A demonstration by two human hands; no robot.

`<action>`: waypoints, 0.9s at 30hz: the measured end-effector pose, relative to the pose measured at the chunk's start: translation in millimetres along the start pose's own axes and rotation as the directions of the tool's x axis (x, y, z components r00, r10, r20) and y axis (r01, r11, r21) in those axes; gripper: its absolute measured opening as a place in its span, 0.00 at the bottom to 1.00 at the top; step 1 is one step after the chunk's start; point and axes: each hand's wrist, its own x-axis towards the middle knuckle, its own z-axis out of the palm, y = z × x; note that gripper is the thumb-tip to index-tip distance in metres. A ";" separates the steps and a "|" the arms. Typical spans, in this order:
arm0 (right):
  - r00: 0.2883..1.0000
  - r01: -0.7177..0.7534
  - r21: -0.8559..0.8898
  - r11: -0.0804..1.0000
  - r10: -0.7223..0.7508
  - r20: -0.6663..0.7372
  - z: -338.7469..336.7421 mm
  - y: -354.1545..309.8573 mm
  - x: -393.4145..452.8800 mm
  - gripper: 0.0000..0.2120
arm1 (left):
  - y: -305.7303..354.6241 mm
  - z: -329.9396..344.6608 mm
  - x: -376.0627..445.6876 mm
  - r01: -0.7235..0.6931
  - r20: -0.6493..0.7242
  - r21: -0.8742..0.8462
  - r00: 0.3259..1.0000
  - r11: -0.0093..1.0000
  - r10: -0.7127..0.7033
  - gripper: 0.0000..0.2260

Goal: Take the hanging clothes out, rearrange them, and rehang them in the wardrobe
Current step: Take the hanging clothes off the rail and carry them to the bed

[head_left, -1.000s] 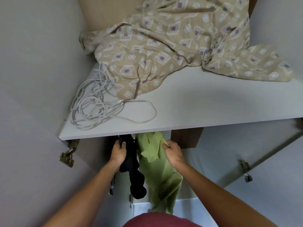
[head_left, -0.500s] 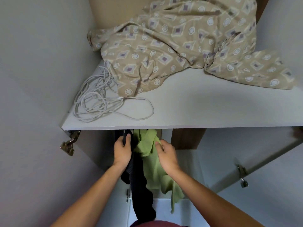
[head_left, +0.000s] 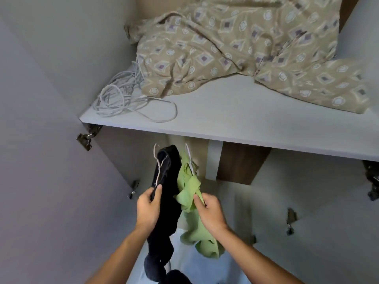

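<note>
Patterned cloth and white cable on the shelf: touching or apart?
Touching. The head view shows the patterned cloth lying over part of the coiled white cable on the shelf.

Two hands: the left hand (head_left: 148,209) at 6 o'clock, the right hand (head_left: 211,212) just beside it toward 5 o'clock. Two garments, each on its own wire hanger: one black garment (head_left: 166,193) and one green garment (head_left: 192,212). Two hangers, then, the left hanger (head_left: 159,162) and the right hanger (head_left: 189,158). One patterned beige cloth (head_left: 235,48) at 12 o'clock. One coil of white cable (head_left: 123,97) at 10 o'clock (its loops too tangled to count). One shelf (head_left: 246,119).
</note>
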 end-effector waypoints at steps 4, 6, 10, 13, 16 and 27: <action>0.984 -0.002 -0.019 1.000 0.005 0.178 -1.0 15.4 -37.7 0.26 | -28.0 -16.3 -77.9 0.112 -0.022 0.066 0.994 0.992 -0.111 0.25; 0.957 -0.016 -0.044 0.999 0.028 0.289 3.9 21.0 -60.9 0.26 | -39.8 -29.5 -121.4 0.192 -0.047 0.050 0.981 0.980 -0.190 0.25; 0.894 -0.039 -0.076 0.996 0.069 0.443 21.2 31.9 -110.2 0.27 | -61.7 -58.6 -200.3 0.327 -0.127 0.021 0.938 0.945 -0.322 0.26; 0.840 -0.007 -0.143 0.990 0.084 0.536 36.8 36.8 -146.0 0.27 | -77.0 -77.4 -245.7 0.390 -0.179 -0.014 0.905 0.921 -0.386 0.26; 0.793 0.020 -0.184 0.983 0.097 0.602 50.6 41.8 -183.5 0.28 | -89.4 -94.5 -290.0 0.439 -0.190 -0.083 0.875 0.895 -0.446 0.25; 0.598 0.184 -0.283 0.941 0.121 0.792 143.2 41.0 -331.8 0.29 | -166.4 -204.2 -465.9 0.523 -0.325 -0.250 0.747 0.815 -0.580 0.25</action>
